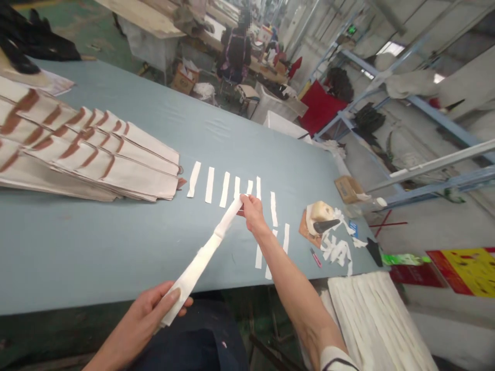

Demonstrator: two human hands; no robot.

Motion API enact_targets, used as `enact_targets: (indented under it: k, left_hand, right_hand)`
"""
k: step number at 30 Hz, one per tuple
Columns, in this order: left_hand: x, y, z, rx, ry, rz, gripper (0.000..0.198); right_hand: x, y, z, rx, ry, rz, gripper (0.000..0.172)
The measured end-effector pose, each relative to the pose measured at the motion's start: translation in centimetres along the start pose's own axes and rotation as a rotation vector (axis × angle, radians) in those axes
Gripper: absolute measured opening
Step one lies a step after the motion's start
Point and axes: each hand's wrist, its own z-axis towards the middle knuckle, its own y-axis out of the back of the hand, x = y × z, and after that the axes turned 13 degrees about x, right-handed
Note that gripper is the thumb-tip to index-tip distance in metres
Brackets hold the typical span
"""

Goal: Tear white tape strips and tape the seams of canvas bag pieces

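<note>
Pinched in our left hand (152,306) is one end of one long white strip (199,265), slanting over the table's (96,273) near edge; seven loose strips (209,185) lie beyond; our right hand (253,212), arm outstretched, pinches the other end, its forearm (296,283) half hiding more strips (286,237).

A pale blue-green bench (127,247) spans the foreground above a worn green floor (102,31). At right, blue metal shelving (429,110) lines a whitish wall (460,324) bearing a red-and-yellow poster (467,268); a green sign (351,30) glows farther back.
</note>
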Motion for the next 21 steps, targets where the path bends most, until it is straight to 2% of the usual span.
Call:
enact_targets:
  k: [4, 10, 13, 17, 21]
  left_hand:
    - [1.7, 0.0, 0.0, -0.024, 0.061, -0.097, 0.069]
    - [1.7, -1.4, -0.4, -0.177, 0.076, -0.244, 0.065]
    - [2.6, -1.2, -0.5, -0.207, 0.103, -0.279, 0.064]
    - [3.3, -0.5, -0.2, -0.296, 0.160, -0.368, 0.056]
    - [0.9, -0.9, 0.6, -0.469, 0.167, -0.566, 0.059]
  right_hand:
    - [1.2, 3.3, 2.3, -0.111, 0.015, 0.028, 0.024]
    - [2.4, 7.6, 5.0, -0.223, 0.061, 0.037, 0.020]
    - [3.2, 9.3, 5.9, -0.258, 0.087, 0.014, 0.020]
    - [3.9, 11.0, 5.7, -0.215, 0.147, -0.080, 0.019]
    - [3.5, 12.1, 3.8, -0.114, 0.228, -0.203, 0.025]
